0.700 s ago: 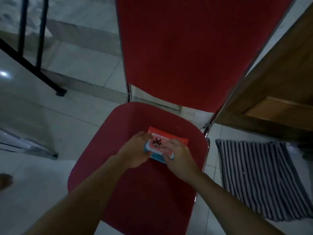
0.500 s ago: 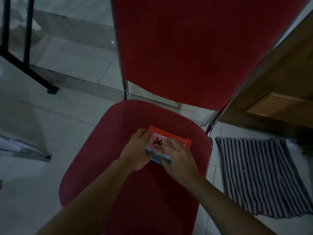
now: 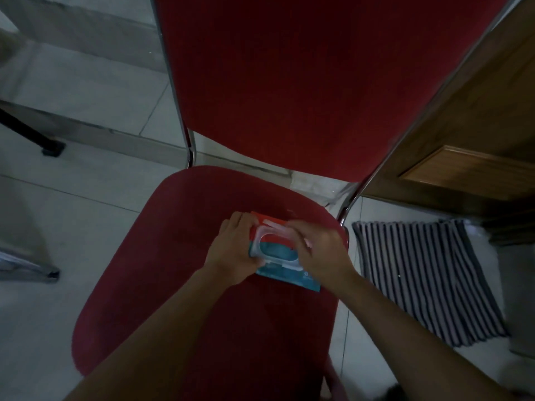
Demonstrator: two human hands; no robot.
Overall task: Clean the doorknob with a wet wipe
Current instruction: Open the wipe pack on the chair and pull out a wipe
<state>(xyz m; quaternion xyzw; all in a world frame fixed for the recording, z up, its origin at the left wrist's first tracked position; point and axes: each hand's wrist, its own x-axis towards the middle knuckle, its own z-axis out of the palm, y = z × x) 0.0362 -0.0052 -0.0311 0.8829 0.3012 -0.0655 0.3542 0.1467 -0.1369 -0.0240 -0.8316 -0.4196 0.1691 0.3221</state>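
Note:
A flat pack of wet wipes (image 3: pixel 276 250), orange at its far end and teal at its near end, lies on the seat of a red chair (image 3: pixel 173 285). My left hand (image 3: pixel 233 250) holds the pack's left side down. My right hand (image 3: pixel 321 253) covers the pack's right side, fingers on the lifted white plastic lid. The oval opening under the lid shows teal. No wipe is out. The doorknob is not in view.
The chair's red backrest (image 3: pixel 304 82) rises just behind the pack. A wooden door (image 3: pixel 469 140) stands at the right, with a striped floor mat (image 3: pixel 419 273) below it. White floor tiles (image 3: pixel 72 198) and a black stand foot (image 3: pixel 52 147) are at the left.
The pack's lid, shut with its dark cartoon print showing before, is now flipped open by my right hand. The view has moved closer and slightly left.

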